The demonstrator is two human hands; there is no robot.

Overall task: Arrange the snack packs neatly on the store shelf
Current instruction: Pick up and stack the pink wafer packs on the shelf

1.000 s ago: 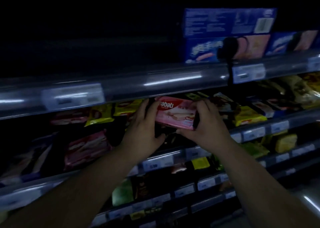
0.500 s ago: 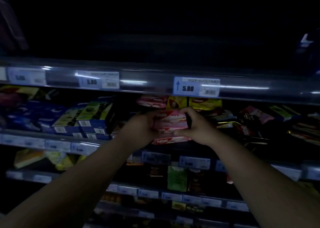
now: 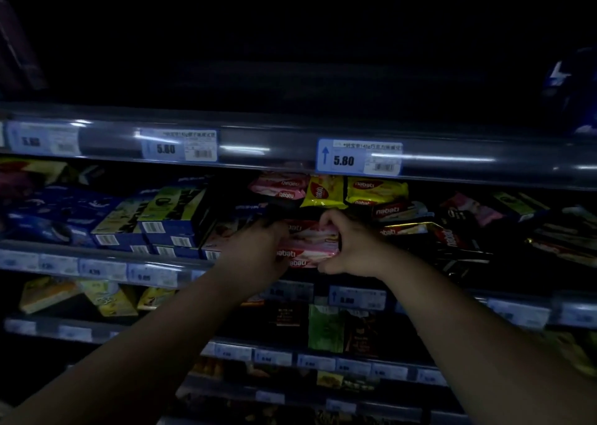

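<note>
At the grey shelf (image 3: pixel 80 252) edge, left hand (image 3: pixel 258 251) and right hand (image 3: pixel 353 247) grip a glossy pink wafer pack (image 3: pixel 311 242), seating it; squaring likely follows.

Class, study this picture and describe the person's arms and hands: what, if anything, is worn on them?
The left forearm and right forearm are bare as far as the frame shows, with no sleeves in view. The left hand and right hand wear no gloves, and neither wrist shows a watch or bracelet. The light is too dim to tell about rings.
</note>
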